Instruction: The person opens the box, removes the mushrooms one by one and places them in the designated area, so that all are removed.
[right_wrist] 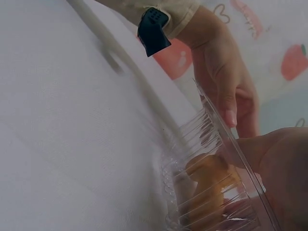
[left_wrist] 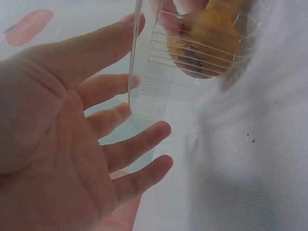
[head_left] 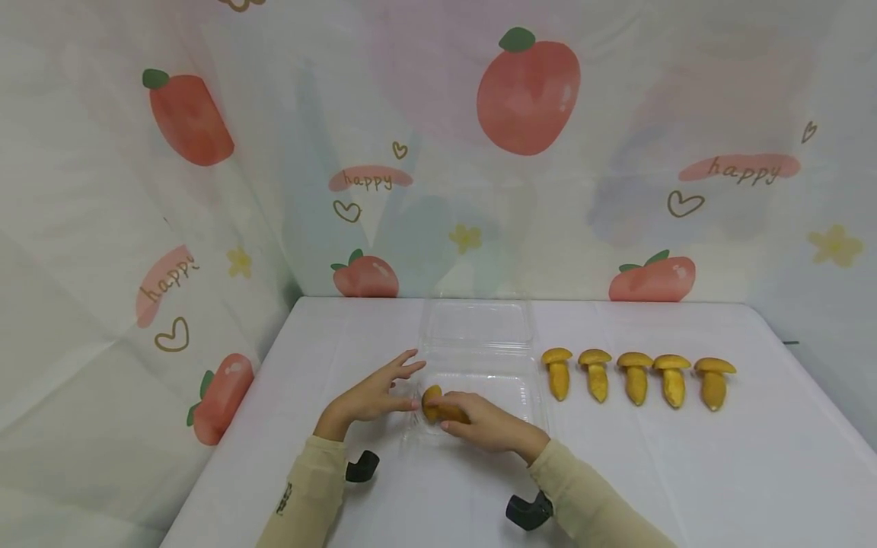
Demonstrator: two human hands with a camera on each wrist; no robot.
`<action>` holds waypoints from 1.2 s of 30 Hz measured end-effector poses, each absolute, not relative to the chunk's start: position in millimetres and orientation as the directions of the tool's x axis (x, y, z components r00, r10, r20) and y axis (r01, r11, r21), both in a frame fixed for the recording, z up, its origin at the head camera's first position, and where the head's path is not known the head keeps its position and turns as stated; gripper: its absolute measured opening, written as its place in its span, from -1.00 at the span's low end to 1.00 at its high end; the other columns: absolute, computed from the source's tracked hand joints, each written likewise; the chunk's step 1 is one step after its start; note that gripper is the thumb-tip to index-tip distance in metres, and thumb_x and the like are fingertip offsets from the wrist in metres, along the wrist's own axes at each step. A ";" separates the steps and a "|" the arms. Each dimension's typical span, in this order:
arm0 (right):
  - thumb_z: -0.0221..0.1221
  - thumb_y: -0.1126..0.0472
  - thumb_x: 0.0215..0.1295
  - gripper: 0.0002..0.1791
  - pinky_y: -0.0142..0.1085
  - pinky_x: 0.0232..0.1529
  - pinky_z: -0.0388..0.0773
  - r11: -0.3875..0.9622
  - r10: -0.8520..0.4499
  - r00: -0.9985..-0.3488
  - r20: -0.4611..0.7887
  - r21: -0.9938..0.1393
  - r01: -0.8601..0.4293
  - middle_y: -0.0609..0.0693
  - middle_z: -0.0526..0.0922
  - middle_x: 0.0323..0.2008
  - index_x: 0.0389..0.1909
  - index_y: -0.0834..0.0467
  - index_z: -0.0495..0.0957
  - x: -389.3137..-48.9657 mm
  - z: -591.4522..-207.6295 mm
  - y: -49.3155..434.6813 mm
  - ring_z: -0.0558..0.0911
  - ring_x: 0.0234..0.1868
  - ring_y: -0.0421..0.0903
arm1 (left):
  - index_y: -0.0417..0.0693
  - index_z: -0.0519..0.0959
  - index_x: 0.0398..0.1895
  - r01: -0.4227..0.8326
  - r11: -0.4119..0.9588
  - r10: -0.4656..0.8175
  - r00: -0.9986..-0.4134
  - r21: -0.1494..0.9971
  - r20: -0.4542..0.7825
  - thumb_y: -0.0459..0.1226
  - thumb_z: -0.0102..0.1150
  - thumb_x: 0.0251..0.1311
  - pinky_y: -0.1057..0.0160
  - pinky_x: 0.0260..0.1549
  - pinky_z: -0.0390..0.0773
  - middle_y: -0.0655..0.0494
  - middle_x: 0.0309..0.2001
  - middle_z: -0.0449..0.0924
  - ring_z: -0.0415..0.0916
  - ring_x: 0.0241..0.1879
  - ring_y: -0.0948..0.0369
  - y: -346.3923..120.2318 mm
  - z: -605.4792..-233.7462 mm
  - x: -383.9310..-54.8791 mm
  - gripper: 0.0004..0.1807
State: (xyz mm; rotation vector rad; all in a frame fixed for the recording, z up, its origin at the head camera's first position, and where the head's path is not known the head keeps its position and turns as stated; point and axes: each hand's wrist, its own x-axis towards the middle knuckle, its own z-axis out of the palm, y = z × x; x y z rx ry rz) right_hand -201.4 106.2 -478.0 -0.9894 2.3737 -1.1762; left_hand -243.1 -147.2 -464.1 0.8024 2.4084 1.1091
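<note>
A clear plastic clamshell box [head_left: 503,388] lies on the white table with its lid folded back. Inside its near left part is a yellow-brown mushroom [head_left: 431,402], lying on its side with the cap toward the left wall. My right hand [head_left: 489,424] reaches over the near rim and grips the mushroom by its stem. Through the ribbed wall in the left wrist view, the cap [left_wrist: 207,45] shows dark marks. My left hand [head_left: 373,394] is at the box's left side, fingers spread, the thumb tip right at the rim.
The open lid [head_left: 476,323] extends toward the back of the table. To the right of the box, several similar mushrooms [head_left: 636,377] lie in a row, caps toward the back. A printed cloth backdrop [head_left: 438,152] rises behind the table. Black wrist mounts [head_left: 529,512] hang below both sleeves.
</note>
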 end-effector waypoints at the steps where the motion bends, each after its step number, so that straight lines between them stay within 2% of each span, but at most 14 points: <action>1: 0.09 0.25 0.50 -0.52 0.21 0.41 0.34 0.423 -0.705 -0.709 0.016 -0.793 -0.438 0.24 0.50 0.35 0.38 0.28 0.41 -202.0 -478.1 106.5 0.44 0.41 0.25 | -0.22 0.18 0.55 0.342 0.528 0.632 -0.770 0.777 -0.090 -0.23 0.28 0.33 -0.34 0.41 0.25 -0.21 0.64 -0.17 -0.04 0.58 -0.26 -147.1 -464.0 -243.2 -0.20; 5: 0.07 0.27 0.51 -0.52 0.21 0.43 0.30 0.422 -0.719 -0.695 -0.010 -0.801 -0.425 0.23 0.48 0.37 0.40 0.25 0.40 -204.1 -478.5 107.0 0.39 0.45 0.25 | -0.22 0.17 0.56 0.342 0.530 0.632 -0.770 0.776 -0.092 -0.21 0.28 0.34 -0.34 0.41 0.24 -0.20 0.65 -0.17 -0.01 0.57 -0.26 -147.1 -464.1 -243.0 -0.20; 7: 0.08 0.28 0.50 -0.51 0.15 0.41 0.38 0.413 -0.729 -0.685 -0.019 -0.810 -0.416 0.22 0.47 0.38 0.40 0.24 0.40 -205.0 -478.7 106.4 0.42 0.43 0.20 | -0.21 0.18 0.56 0.339 0.533 0.629 -0.771 0.775 -0.095 -0.21 0.28 0.34 -0.34 0.41 0.24 -0.19 0.65 -0.17 0.01 0.57 -0.25 -147.2 -464.6 -242.9 -0.20; 10: 0.10 0.33 0.46 -0.49 -0.14 0.16 0.59 0.393 -0.740 -0.672 -0.028 -0.828 -0.399 0.20 0.50 0.36 0.40 0.24 0.40 -206.4 -478.5 105.3 0.55 0.20 0.06 | -0.20 0.18 0.56 0.336 0.538 0.625 -0.774 0.773 -0.098 -0.20 0.28 0.34 -0.33 0.42 0.24 -0.18 0.65 -0.17 0.03 0.56 -0.25 -147.4 -465.7 -243.1 -0.20; 13: 0.14 0.36 0.41 -0.48 -0.39 -0.11 0.51 0.390 -0.737 -0.676 -0.021 -0.830 -0.399 0.19 0.54 0.30 0.38 0.24 0.42 -207.1 -477.7 104.4 0.51 -0.02 -0.07 | -0.17 0.18 0.56 0.332 0.546 0.620 -0.778 0.769 -0.104 -0.19 0.28 0.34 -0.33 0.42 0.24 -0.16 0.65 -0.17 0.05 0.56 -0.24 -147.3 -466.8 -243.7 -0.21; 16: 0.18 0.39 0.37 -0.47 -0.34 -0.04 0.53 0.393 -0.724 -0.690 0.001 -0.822 -0.413 0.17 0.55 0.29 0.36 0.24 0.45 -206.9 -477.4 104.2 0.52 0.02 -0.05 | -0.15 0.18 0.57 0.330 0.552 0.618 -0.779 0.766 -0.110 -0.18 0.27 0.34 -0.32 0.42 0.24 -0.15 0.65 -0.17 0.08 0.55 -0.24 -147.2 -467.1 -244.1 -0.21; 20: 0.21 0.42 0.33 -0.48 -0.09 0.14 0.56 0.396 -0.698 -0.715 0.033 -0.814 -0.424 0.13 0.56 0.30 0.32 0.21 0.48 -206.5 -477.3 104.6 0.53 0.18 0.04 | -0.15 0.19 0.56 0.327 0.548 0.616 -0.780 0.770 -0.108 -0.21 0.28 0.33 -0.32 0.42 0.24 -0.14 0.65 -0.15 0.12 0.53 -0.24 -147.0 -466.1 -243.9 -0.21; 23: 0.19 0.44 0.31 -0.48 -0.02 0.17 0.56 0.406 -0.668 -0.743 0.051 -0.812 -0.420 0.09 0.55 0.32 0.30 0.18 0.50 -205.9 -476.8 106.4 0.53 0.23 0.07 | -0.15 0.19 0.56 0.325 0.547 0.615 -0.781 0.771 -0.107 -0.22 0.29 0.33 -0.33 0.42 0.24 -0.14 0.65 -0.14 0.13 0.53 -0.23 -147.0 -465.7 -243.6 -0.21; 31: 0.15 0.47 0.33 -0.46 -0.14 0.14 0.59 0.429 -0.598 -0.789 0.142 -0.774 -0.465 0.10 0.59 0.28 0.33 0.15 0.48 -199.9 -468.7 118.0 0.58 0.18 0.08 | -0.17 0.19 0.56 0.323 0.546 0.613 -0.783 0.773 -0.105 -0.23 0.30 0.32 -0.32 0.42 0.24 -0.14 0.65 -0.13 0.12 0.54 -0.22 -147.0 -466.8 -244.3 -0.20; 36: 0.13 0.43 0.38 -0.48 -0.32 -0.06 0.54 0.438 -0.559 -0.814 0.160 -0.776 -0.453 0.13 0.59 0.26 0.34 0.11 0.46 -193.4 -461.0 126.6 0.57 0.08 0.04 | -0.17 0.19 0.56 0.318 0.546 0.611 -0.784 0.775 -0.109 -0.24 0.29 0.32 -0.31 0.43 0.23 -0.13 0.65 -0.14 0.09 0.56 -0.20 -146.3 -467.4 -245.3 -0.21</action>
